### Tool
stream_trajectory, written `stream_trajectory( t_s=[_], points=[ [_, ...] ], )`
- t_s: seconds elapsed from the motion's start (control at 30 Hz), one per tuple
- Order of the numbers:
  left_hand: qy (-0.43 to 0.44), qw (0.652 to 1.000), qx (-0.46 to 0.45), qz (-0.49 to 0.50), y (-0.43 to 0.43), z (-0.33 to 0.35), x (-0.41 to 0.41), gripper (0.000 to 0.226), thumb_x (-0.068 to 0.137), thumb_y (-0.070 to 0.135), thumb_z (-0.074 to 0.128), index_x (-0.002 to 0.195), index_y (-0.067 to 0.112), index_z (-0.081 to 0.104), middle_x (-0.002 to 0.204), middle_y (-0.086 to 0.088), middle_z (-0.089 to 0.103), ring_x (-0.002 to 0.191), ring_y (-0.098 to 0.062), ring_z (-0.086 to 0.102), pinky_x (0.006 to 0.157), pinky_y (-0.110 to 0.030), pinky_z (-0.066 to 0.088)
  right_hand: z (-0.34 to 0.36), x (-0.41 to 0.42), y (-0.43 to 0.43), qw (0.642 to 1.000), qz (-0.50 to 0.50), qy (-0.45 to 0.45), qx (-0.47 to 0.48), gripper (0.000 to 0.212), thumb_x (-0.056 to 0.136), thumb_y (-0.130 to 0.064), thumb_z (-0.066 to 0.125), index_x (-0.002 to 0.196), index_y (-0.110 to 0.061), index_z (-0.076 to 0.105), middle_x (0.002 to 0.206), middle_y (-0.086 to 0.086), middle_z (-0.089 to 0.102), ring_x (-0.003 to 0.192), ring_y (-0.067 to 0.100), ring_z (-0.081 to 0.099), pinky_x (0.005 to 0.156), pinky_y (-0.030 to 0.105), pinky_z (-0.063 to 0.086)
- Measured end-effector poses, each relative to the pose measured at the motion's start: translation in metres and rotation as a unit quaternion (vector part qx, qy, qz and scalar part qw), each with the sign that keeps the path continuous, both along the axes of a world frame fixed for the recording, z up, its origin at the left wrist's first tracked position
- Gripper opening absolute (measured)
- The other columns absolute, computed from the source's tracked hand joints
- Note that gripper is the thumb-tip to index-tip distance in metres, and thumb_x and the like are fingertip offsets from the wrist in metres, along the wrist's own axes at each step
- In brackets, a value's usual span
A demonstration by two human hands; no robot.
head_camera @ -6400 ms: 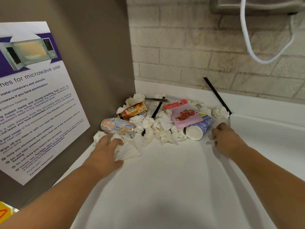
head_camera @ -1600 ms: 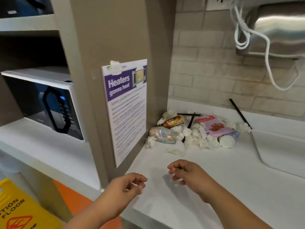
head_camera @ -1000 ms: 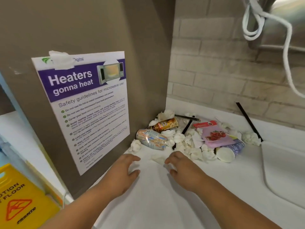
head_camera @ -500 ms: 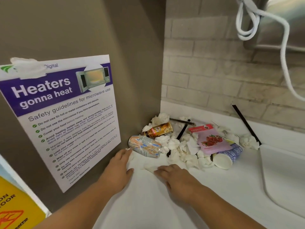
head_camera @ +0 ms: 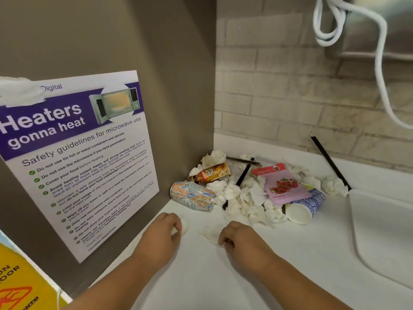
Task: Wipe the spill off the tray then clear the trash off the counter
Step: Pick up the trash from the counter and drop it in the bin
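Left hand: curled round tissue wad. Right hand: pinching flat tissue. Purpose, likely: collecting strays near trash pile, counter back-left corner.

There is one pink packet. Left of it lie two cans: one brown can and one striped can. One paper cup lies just right of the packet. There are three black straws: two left of the packet and one to its right, leaning on the wall. The crumpled tissues around the packet are too many to count. In front of it are two hands: the left hand holds one tissue wad and the right hand pinches one flat tissue. One tray sits far right of the packet, and one poster hangs far left.
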State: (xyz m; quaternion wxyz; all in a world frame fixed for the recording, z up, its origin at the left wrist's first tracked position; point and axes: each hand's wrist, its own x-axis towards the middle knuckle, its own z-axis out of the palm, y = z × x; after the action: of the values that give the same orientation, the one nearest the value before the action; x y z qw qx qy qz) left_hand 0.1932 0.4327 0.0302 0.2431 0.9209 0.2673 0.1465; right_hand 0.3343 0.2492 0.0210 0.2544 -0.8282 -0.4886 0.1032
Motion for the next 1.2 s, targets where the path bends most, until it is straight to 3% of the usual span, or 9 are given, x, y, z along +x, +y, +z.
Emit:
stream_trajectory(
  t_s=[0.17, 0.4, 0.57, 0.63, 0.7, 0.83, 0.93, 1.1, 1.2],
  points=[
    [-0.056, 0.990, -0.124, -0.033, -0.031, 0.012, 0.016, 0.039, 0.081, 0.011, 0.064, 0.095, 0.044, 0.046, 0.099, 0.015, 0.057, 0.087, -0.003, 0.058, 0.070, -0.004, 0.039, 0.008, -0.015, 0.000, 0.965, -0.117, 0.196, 0.132, 0.028, 0.082, -0.003, 0.055, 0.077, -0.029, 0.063, 0.079, -0.009, 0.061, 0.065, 0.001, 0.055, 0.063, 0.014, 0.045],
    [-0.053, 0.983, -0.162, -0.066, -0.057, 0.017, 0.021, 0.039, 0.072, 0.019, 0.076, 0.089, 0.042, 0.050, 0.093, 0.010, 0.061, 0.084, -0.004, 0.057, 0.067, -0.008, 0.041, 0.028, -0.020, -0.003, 0.884, -0.094, 0.413, 0.198, 0.031, 0.083, 0.009, 0.045, 0.098, -0.014, 0.059, 0.082, 0.004, 0.071, 0.073, 0.017, 0.064, 0.073, 0.033, 0.052],
    [-0.063, 0.989, -0.122, -0.058, -0.046, 0.013, 0.009, 0.027, 0.079, 0.014, 0.067, 0.087, 0.036, 0.054, 0.085, 0.013, 0.060, 0.078, 0.002, 0.053, 0.066, -0.009, 0.040, 0.024, 0.007, -0.016, 0.962, -0.145, 0.174, 0.155, 0.025, 0.083, 0.000, 0.056, 0.085, -0.025, 0.061, 0.086, -0.005, 0.066, 0.083, 0.007, 0.059, 0.075, 0.019, 0.042],
    [-0.058, 0.990, -0.114, -0.056, -0.041, 0.011, 0.004, 0.026, 0.079, 0.012, 0.066, 0.087, 0.035, 0.055, 0.086, 0.013, 0.061, 0.080, 0.003, 0.054, 0.067, -0.008, 0.040, 0.019, 0.025, -0.023, 0.973, -0.195, -0.024, 0.125, 0.019, 0.081, -0.008, 0.064, 0.091, -0.024, 0.064, 0.097, -0.002, 0.059, 0.095, 0.020, 0.052, 0.080, 0.030, 0.044],
    [-0.053, 0.991, -0.109, -0.049, -0.037, 0.009, 0.000, 0.027, 0.079, 0.013, 0.066, 0.087, 0.036, 0.055, 0.088, 0.014, 0.061, 0.082, 0.003, 0.054, 0.068, -0.009, 0.041, 0.019, 0.042, -0.028, 0.957, -0.250, -0.123, 0.079, 0.019, 0.081, -0.019, 0.066, 0.100, -0.024, 0.063, 0.106, 0.000, 0.053, 0.102, 0.026, 0.046, 0.077, 0.037, 0.043],
    [-0.045, 0.992, -0.105, -0.043, -0.033, 0.004, -0.004, 0.028, 0.079, 0.013, 0.066, 0.087, 0.038, 0.056, 0.090, 0.014, 0.062, 0.085, 0.001, 0.055, 0.070, -0.010, 0.042, 0.013, 0.062, -0.031, 0.952, -0.272, -0.111, -0.088, 0.038, 0.091, -0.040, 0.051, 0.127, -0.029, 0.047, 0.128, -0.004, 0.039, 0.120, 0.024, 0.032, 0.089, 0.040, 0.044],
    [-0.044, 0.992, -0.104, -0.047, -0.033, 0.002, -0.005, 0.028, 0.078, 0.013, 0.066, 0.088, 0.037, 0.056, 0.089, 0.015, 0.061, 0.085, 0.001, 0.055, 0.069, -0.009, 0.042, 0.002, 0.064, -0.030, 0.953, -0.254, -0.121, -0.116, 0.043, 0.090, -0.047, 0.050, 0.130, -0.032, 0.048, 0.134, -0.006, 0.034, 0.123, 0.025, 0.030, 0.094, 0.039, 0.045],
    [-0.050, 0.993, -0.094, -0.054, -0.034, 0.004, -0.007, 0.029, 0.078, 0.012, 0.066, 0.086, 0.038, 0.056, 0.088, 0.017, 0.060, 0.086, 0.002, 0.054, 0.069, -0.008, 0.041, -0.006, 0.064, -0.029, 0.968, -0.231, -0.094, -0.013, 0.027, 0.082, -0.013, 0.062, 0.107, -0.020, 0.069, 0.111, 0.005, 0.050, 0.106, 0.032, 0.045, 0.087, 0.030, 0.037],
    [-0.061, 0.992, -0.098, -0.048, -0.034, 0.006, -0.009, 0.030, 0.077, 0.010, 0.067, 0.085, 0.038, 0.056, 0.088, 0.017, 0.060, 0.087, 0.002, 0.054, 0.070, -0.008, 0.041, 0.000, 0.054, -0.030, 0.983, -0.181, -0.015, 0.031, 0.025, 0.076, 0.000, 0.061, 0.093, -0.015, 0.071, 0.098, 0.001, 0.048, 0.090, 0.018, 0.050, 0.076, 0.018, 0.034]
  ],
)
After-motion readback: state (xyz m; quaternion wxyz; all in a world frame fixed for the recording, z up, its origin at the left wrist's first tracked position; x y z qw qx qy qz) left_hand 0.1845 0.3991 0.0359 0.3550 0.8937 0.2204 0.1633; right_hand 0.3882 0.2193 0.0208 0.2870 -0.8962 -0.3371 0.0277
